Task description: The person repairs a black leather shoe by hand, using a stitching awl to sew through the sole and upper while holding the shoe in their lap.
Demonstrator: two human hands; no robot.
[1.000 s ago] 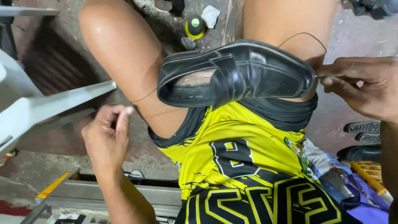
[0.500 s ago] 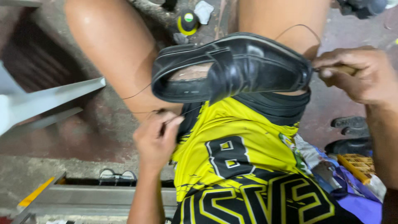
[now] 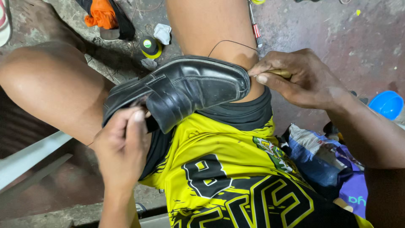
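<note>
A black leather loafer point(image 3: 185, 86) lies across my lap, toe to the right, resting on my yellow and black shorts. My left hand point(image 3: 122, 145) grips the heel opening of the shoe, fingers curled into it. At the toe, my right hand point(image 3: 301, 78) pinches a tool with a pale wooden handle point(image 3: 280, 73) against the sole edge. A thin dark thread point(image 3: 230, 43) arcs up from the toe over my right thigh.
On the concrete floor above the shoe sit a small round yellow and black tin point(image 3: 150, 46), a crumpled white scrap point(image 3: 162, 33), an orange and black cloth point(image 3: 103, 17) and a red-handled screwdriver point(image 3: 255, 25). A blue bowl point(image 3: 386, 104) and printed bags point(image 3: 325, 158) lie at right.
My left hand rose from beside my thigh and took hold of the shoe's heel. The view swung left and closer; the right hand stays at the toe.
</note>
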